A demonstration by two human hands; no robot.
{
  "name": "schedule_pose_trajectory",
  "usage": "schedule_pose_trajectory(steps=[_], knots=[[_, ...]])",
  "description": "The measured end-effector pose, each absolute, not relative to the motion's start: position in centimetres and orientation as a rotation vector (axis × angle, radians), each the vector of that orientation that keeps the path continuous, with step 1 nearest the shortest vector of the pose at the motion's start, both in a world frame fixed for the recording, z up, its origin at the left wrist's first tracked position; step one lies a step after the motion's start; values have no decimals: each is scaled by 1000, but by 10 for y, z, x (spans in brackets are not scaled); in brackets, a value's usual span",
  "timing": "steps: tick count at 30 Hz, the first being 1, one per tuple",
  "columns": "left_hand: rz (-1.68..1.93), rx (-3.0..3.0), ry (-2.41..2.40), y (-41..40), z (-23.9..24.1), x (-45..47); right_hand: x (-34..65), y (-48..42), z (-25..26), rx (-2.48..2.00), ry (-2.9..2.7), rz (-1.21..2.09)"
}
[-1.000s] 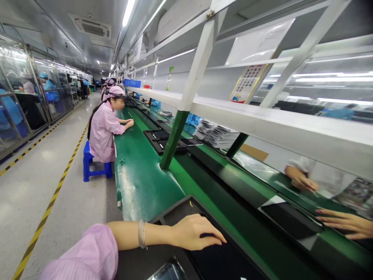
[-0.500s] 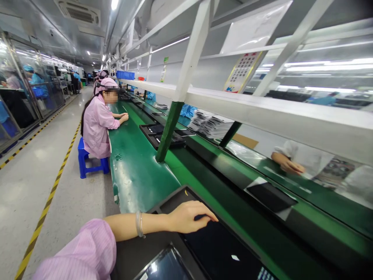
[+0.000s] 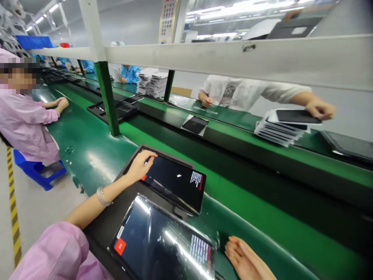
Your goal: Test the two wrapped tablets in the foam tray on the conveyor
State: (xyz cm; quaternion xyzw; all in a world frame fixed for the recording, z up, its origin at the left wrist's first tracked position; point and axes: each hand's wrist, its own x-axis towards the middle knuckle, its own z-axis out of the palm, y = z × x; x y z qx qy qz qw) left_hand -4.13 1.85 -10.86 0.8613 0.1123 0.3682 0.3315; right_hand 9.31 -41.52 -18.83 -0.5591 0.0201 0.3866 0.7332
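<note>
A black tablet with a red-labelled film lies tilted in a black tray on the green bench. My left hand grips its far left corner, fingertips on the screen. A second tablet under glossy film, with a red sticker, lies nearer to me in the same tray. My right hand rests open on the green mat just right of that near tablet, holding nothing.
A dark conveyor belt runs past the tray. Across it, a co-worker's hand rests on a stack of tablets. A lone tablet lies on the far side. A green post and white shelf rail stand ahead. Another person in pink sits at my left.
My view has swung right and down. My left hand stays on the far tablet, now at its corner. The near tablet and my right hand have come into view.
</note>
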Motion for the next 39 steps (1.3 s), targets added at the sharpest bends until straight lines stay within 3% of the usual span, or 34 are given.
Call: schedule_pose_trajectory(steps=[8, 16, 39], knots=[[635, 2365, 917, 62, -134, -54, 80, -407, -168, -1194, -46, 862], [515, 2486, 991, 57, -127, -59, 48, -402, -140, -1424, -610, 1309], [376, 2559, 945, 20, -111, -70, 17, -397, -135, -1244, -1043, 1673]])
